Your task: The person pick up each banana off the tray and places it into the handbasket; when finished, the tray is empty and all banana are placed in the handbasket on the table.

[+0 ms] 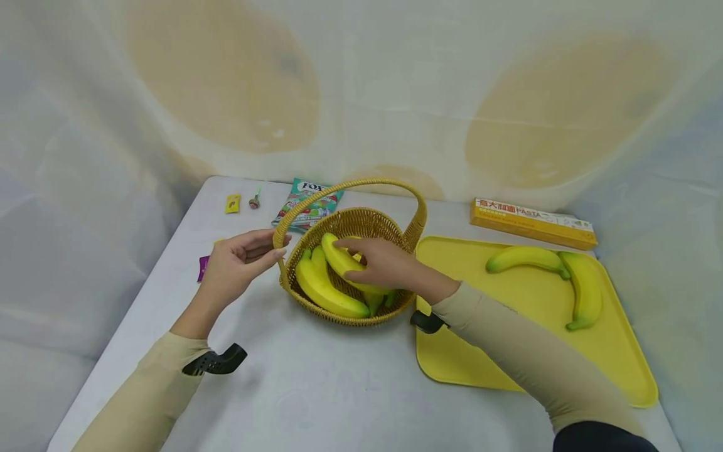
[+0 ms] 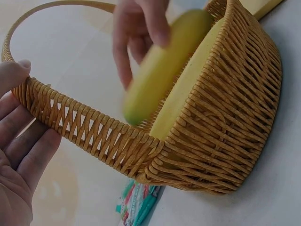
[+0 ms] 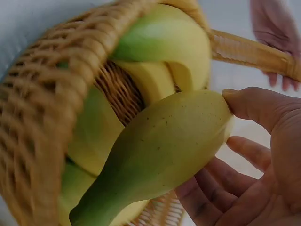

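Note:
A wicker basket (image 1: 361,321) with a tall arched handle (image 1: 361,181) stands on the table, several bananas (image 1: 324,289) inside it. At the handle's left side my left hand (image 1: 233,260) holds it, thumb on one face and fingers behind, as the left wrist view shows. My right hand (image 1: 384,262) grips a banana (image 3: 164,141) over the basket's opening, thumb on one side and fingers on the other. Its green tip points down into the basket in the right wrist view. Other bananas (image 3: 164,42) lie below it against the woven wall.
On the right, a yellow tray (image 1: 469,358) carries two bananas (image 1: 584,292). Behind it lies a pasta box (image 1: 531,225). A teal candy bag (image 1: 299,204) lies behind the basket; a lollipop (image 1: 255,201), a yellow packet (image 1: 233,203) and a purple packet (image 1: 203,269) are at left.

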Demonstrator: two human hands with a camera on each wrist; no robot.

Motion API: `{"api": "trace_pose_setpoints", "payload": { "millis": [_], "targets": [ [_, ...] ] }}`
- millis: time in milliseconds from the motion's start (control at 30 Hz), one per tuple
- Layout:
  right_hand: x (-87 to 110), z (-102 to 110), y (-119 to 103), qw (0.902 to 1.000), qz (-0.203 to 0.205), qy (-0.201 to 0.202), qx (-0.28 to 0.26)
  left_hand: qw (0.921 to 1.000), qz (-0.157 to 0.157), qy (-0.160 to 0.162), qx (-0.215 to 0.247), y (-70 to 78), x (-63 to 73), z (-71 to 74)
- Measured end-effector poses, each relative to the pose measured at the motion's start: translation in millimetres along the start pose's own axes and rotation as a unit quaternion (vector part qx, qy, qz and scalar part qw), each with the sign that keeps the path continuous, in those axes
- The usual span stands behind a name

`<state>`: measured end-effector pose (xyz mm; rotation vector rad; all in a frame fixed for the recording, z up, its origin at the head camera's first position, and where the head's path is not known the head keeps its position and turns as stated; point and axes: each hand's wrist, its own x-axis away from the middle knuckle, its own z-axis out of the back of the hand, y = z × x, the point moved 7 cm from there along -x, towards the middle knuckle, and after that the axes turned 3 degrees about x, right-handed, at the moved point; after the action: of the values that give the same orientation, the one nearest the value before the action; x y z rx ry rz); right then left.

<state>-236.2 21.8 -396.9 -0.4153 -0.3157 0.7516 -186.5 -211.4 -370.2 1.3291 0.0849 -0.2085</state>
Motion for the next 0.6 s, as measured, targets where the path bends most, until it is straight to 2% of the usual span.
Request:
{"api": "trace_pose_setpoints", "payload": {
  "millis": [167, 333, 467, 600],
  "targets": [
    [-11.7, -22.4, -4.4, 0.9995, 0.004, -0.03, 0.012, 1.0, -0.001, -0.003, 0.005, 0.9, 0.2, -0.4],
    [-9.4, -26.3, -1.6, 0.9998, 0.0, -0.019, -0.011, 0.9999, -0.009, -0.004, 0.005, 1.6, -0.6, -0.7],
    [2.7, -18.6, 4.3, 0.9995, -0.002, 0.005, -0.032, 0.9999, -0.011, -0.005, 0.009, 1.6, -0.6, -0.6],
    [28.1, -3.2, 10.5, 0.9978, 0.007, 0.048, -0.046, 0.9999, -0.011, -0.004, 0.005, 1.3, -0.1, -0.1]
  ]
}}
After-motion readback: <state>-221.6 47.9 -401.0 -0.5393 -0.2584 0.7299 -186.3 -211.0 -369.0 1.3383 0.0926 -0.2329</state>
